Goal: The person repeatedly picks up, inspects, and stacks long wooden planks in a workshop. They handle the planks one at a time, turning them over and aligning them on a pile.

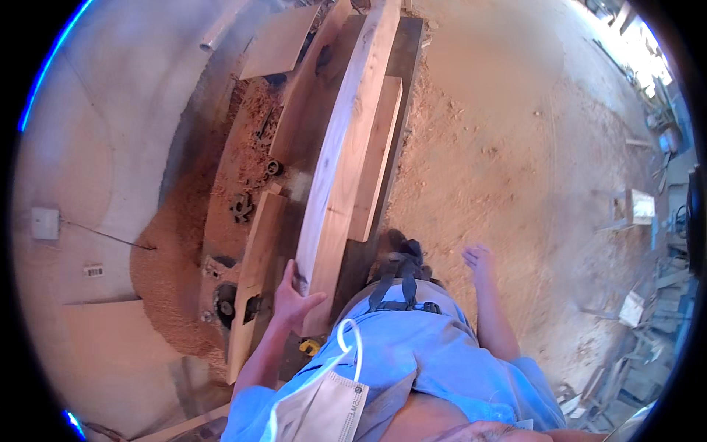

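A long squared wooden beam (340, 158) lies lengthwise along a dark machine table (301, 177). At its near end my left hand (297, 302) grips the edge, fingers along the left side and thumb spread across the wood. To the beam's right lies a shorter plank (377, 158). On its left stands a wooden fence board (256, 276). My right hand (480, 259) hangs out to my right over the floor, holding nothing, its fingers loosely bent and a little apart.
Sawdust (173, 272) is heaped left of the machine, where a toothed cutter head (241, 208) and a metal ring (274, 167) lie. Wood scraps (648, 324) crowd the far right. A yellow tool (309, 346) sits near my waist. A face mask (324, 405) hangs before me.
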`<state>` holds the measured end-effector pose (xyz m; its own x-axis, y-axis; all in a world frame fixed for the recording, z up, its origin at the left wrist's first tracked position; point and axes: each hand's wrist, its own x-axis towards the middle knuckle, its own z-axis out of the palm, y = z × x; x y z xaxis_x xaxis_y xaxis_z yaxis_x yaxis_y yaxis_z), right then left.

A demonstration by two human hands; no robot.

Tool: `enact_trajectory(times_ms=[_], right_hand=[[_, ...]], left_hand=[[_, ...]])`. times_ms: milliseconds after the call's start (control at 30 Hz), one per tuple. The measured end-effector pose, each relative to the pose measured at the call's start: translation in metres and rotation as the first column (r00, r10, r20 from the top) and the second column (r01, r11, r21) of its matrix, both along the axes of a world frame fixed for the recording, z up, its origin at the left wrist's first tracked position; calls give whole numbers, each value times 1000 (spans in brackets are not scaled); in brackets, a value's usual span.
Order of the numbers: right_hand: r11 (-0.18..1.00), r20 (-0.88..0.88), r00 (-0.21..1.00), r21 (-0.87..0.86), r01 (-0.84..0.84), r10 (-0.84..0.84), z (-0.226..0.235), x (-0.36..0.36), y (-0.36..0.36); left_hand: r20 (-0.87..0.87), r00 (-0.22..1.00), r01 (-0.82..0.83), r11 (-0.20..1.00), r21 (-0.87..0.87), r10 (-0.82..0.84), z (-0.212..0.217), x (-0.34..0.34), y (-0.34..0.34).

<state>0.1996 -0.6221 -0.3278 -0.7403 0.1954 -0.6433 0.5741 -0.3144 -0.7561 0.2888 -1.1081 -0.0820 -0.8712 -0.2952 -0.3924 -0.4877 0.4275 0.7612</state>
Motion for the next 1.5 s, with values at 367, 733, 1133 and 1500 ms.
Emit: enact_trajectory(times_ms=[367,733,1133,1500], right_hand=[[989,147,984,-118,-84,102,51,124,-78],[902,-111,896,18,-431,430,141,53,-176],[822,-14,857,-276,-499,516,173,52,-221],[820,2,836,-196,-538,549,180,48,-247]], left_hand=[[45,997,-77,760,646,63,-40,6,14],[164,986,-154,539,828,30,-64,6,29],[143,985,-171,550,817,94,-98,10,38],[120,976,-190,440,877,182,-94,4,73]])
